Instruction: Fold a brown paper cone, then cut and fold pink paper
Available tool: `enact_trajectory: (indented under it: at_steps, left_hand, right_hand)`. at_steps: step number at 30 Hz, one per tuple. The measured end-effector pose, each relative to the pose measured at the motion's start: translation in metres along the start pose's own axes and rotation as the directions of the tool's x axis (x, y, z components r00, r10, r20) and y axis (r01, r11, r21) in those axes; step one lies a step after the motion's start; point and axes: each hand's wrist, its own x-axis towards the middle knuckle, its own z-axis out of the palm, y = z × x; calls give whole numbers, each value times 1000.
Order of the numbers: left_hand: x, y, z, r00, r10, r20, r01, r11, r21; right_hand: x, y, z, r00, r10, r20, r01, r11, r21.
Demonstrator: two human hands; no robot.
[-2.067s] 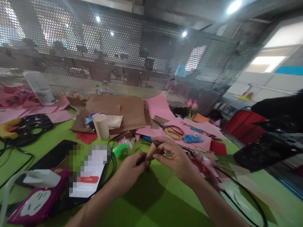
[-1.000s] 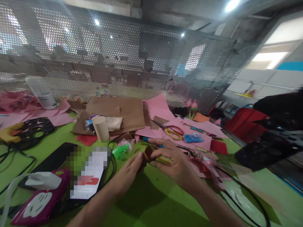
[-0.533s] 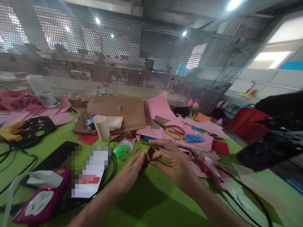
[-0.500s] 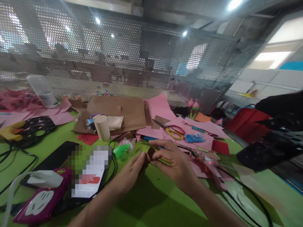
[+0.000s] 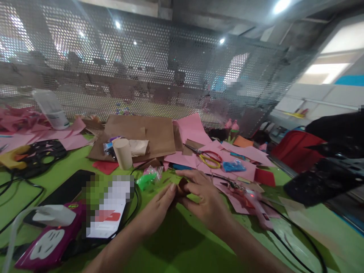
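Between my two hands is a small brown piece (image 5: 182, 185), curved and apparently of paper or felt; the fingers cover much of it. My left hand (image 5: 161, 204) pinches its left side, with the thumb on top. From the other side, my right hand (image 5: 200, 193) grips the piece between thumb and fingers. Just left of the hands lies a plastic bag with bright green material (image 5: 148, 179). A pink glue gun (image 5: 257, 206) with a lit red light rests to the right of my right hand.
Scissors with red and yellow handles (image 5: 209, 158) lie on pink sheets (image 5: 195, 131) behind the hands. A cream cylinder (image 5: 123, 153) stands by brown cardboard (image 5: 153, 132). Phone (image 5: 109, 212), purple power strip (image 5: 51, 240) and cables occupy the left; a black cable (image 5: 298, 223) crosses the right.
My right fingers have shifted slightly left and closed further around the brown piece, so its shape appears more curled. My left hand has barely moved.
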Motion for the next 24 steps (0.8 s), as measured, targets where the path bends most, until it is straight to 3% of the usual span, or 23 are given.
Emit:
enact_trajectory:
  at_steps: [6,17,24]
  left_hand:
    - [-1,1,1,999,-7,43,7,1000,-8]
    - [1,-1,-2,996,-49,-77,51,998,31]
    - [3,0,-1,990,-103,-99,97,993,-66]
  right_hand:
    - [-1,-1,5,999,44,9,-44,999,-12]
    - [0,2,-8,996,-39,-83,43,998,54]
    - [-1,7,-13,979,147,-145,-109,965,239]
